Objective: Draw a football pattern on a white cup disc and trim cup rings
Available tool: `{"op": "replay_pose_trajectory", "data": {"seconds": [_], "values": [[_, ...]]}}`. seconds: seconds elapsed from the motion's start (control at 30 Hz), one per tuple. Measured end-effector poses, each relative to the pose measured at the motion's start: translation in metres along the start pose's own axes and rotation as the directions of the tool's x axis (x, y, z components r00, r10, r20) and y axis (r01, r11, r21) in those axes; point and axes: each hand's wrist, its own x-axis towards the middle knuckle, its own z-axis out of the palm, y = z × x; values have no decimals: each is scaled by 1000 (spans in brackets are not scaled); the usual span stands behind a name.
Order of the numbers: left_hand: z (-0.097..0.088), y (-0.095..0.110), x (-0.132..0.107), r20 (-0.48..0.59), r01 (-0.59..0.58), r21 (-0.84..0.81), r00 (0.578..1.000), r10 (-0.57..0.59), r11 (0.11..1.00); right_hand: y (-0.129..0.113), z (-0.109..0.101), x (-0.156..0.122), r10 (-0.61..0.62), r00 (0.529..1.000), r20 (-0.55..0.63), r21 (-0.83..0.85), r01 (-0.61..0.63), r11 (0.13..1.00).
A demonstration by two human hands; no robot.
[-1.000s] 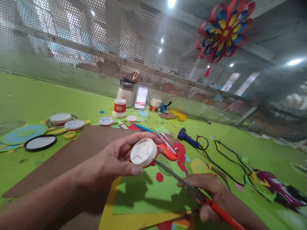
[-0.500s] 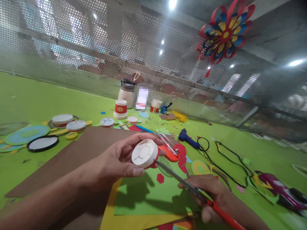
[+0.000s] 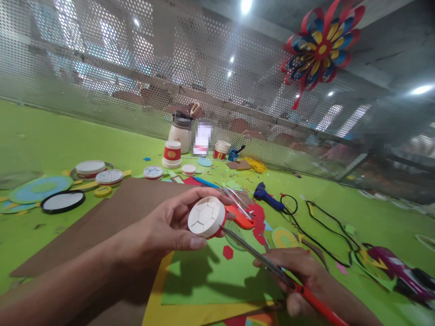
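Note:
My left hand (image 3: 170, 224) grips a cut-down paper cup bottom (image 3: 206, 217), its white round face tilted toward me and marked with dark lines like a soccer ball. Red shows along the cup's side. My right hand (image 3: 302, 276) is closed around red-handled scissors (image 3: 272, 267), whose blades look nearly closed. The blade tip meets the cup's red lower edge; whether it cuts into it I cannot tell. Below lie a green paper sheet (image 3: 217, 283) and a small red hexagon (image 3: 228, 252). Similar line-marked cup bottoms (image 3: 109, 176) rest at the left.
Brown card (image 3: 136, 199) lies under my left arm. A blue glue gun (image 3: 268, 197) with a black cord and a purple tool (image 3: 396, 267) are at the right. Behind stand a red-and-white cup (image 3: 172, 153), a jug (image 3: 180, 133) and a perforated screen (image 3: 152, 77).
Almost nothing differs. The whole view has shifted very slightly, while both hands, the cup bottom and the scissors keep the same positions relative to one another.

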Motion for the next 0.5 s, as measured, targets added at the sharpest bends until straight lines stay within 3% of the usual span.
{"op": "replay_pose_trajectory", "data": {"seconds": [0.27, 0.5], "values": [[-5, -5, 0, 15, -33, 50, 999, 32, 998, 1, 0, 0, -14, 1000, -8, -12, 14, 1000], [-6, -12, 0, -52, -56, -11, 997, 55, 998, 17, 1, -3, -55, 997, -48, -121, 48, 991]]}}
